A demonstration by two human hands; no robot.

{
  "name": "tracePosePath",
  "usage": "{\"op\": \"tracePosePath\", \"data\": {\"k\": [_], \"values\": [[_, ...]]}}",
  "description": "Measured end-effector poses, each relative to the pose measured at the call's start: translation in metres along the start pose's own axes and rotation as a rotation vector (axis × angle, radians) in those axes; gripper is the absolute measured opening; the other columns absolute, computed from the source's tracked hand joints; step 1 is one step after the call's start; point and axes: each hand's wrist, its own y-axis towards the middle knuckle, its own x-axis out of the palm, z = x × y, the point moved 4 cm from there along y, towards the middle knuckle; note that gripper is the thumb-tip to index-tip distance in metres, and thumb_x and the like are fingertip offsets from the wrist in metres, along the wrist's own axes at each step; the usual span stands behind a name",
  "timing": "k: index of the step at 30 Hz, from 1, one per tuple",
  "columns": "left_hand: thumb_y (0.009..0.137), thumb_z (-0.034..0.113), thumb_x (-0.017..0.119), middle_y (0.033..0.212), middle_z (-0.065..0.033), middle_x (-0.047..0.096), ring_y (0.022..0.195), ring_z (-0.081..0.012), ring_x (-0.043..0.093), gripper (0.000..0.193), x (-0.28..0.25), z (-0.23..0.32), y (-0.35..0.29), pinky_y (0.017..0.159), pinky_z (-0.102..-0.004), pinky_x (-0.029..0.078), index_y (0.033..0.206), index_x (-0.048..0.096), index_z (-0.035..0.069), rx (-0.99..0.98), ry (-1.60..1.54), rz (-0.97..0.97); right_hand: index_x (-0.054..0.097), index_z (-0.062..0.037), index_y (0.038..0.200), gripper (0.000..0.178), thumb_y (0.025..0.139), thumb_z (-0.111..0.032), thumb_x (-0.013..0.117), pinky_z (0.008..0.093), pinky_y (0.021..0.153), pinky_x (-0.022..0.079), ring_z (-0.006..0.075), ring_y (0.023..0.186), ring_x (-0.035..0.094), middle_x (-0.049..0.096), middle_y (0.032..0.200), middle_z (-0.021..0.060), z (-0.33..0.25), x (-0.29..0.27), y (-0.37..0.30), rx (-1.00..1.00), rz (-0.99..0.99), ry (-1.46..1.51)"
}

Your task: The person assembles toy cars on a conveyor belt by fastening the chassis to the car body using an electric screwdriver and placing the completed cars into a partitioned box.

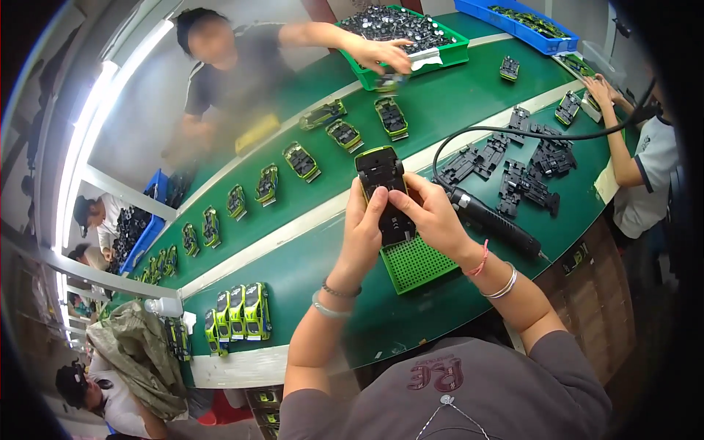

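Note:
Between my two hands is a toy car (383, 170), turned underside up, its black chassis facing me and a yellow-green body edge showing round it. My left hand (362, 233) grips its left side, and my right hand (434, 218) its right side near the lower end. Both thumbs press on the middle of the black chassis. Below the car, a green perforated basket (418, 270) rests on the table, partly hidden by my hands. A black corded electric screwdriver (502, 226) lies right of my right hand. Loose black chassis parts (524, 187) are spread beyond it.
Upturned cars (300, 161) line the green belt (242, 238). Several green cars (257, 312) stand at the table's left. Across the belt, a person's hand (381, 55) holds a blurred car beside a green crate (458, 53) of small parts. Another person (638, 154) works at the right.

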Motion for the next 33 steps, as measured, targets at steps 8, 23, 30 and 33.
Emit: {"op": "tracePosePath", "data": {"k": [8, 23, 30, 33], "values": [[0.096, 0.018, 0.047, 0.108, -0.0044, 0.058, 0.094, -0.0121, 0.057, 0.031, 0.000, 0.003, -0.003, 0.081, -0.0266, 0.047, 0.124, 0.045, 0.005, 0.038, 0.014, 0.047, 0.052, 0.0037, 0.121, 0.034, 0.090, -0.012, 0.056, 0.0257, 0.078, 0.047, 0.0112, 0.089, 0.058, 0.062, 0.101, 0.0081, 0.003, 0.003, -0.003, -0.072, 0.087, -0.001], [0.097, 0.023, 0.042, 0.110, -0.0078, 0.056, 0.096, -0.0149, 0.057, 0.034, -0.002, 0.001, -0.003, 0.080, -0.0284, 0.049, 0.126, 0.042, 0.005, -0.030, -0.074, 0.090, 0.053, 0.0032, 0.121, 0.042, 0.083, -0.011, 0.064, 0.0316, 0.086, 0.046, 0.0239, 0.106, 0.057, 0.055, 0.119, 0.0163, -0.019, -0.009, -0.012, -0.564, 0.337, -0.413], [0.096, 0.023, 0.044, 0.107, -0.0067, 0.057, 0.093, -0.0134, 0.056, 0.033, 0.003, 0.003, -0.004, 0.079, -0.0265, 0.048, 0.123, 0.045, 0.004, -0.038, -0.024, 0.026, 0.050, 0.0018, 0.120, 0.034, 0.092, -0.017, 0.057, 0.0225, 0.077, 0.046, 0.0089, 0.096, 0.054, 0.060, 0.103, 0.0064, 0.002, -0.001, 0.000, -0.054, 0.024, 0.159], [0.097, 0.020, 0.044, 0.103, -0.0061, 0.057, 0.090, -0.0112, 0.054, 0.027, 0.008, 0.005, -0.004, 0.078, -0.0249, 0.046, 0.117, 0.046, 0.002, 0.037, 0.074, 0.005, 0.051, 0.0012, 0.116, 0.030, 0.092, -0.016, 0.056, 0.0221, 0.077, 0.045, 0.0063, 0.091, 0.052, 0.059, 0.102, 0.0035, 0.002, 0.005, -0.004, -0.058, 0.073, 0.224]]}}
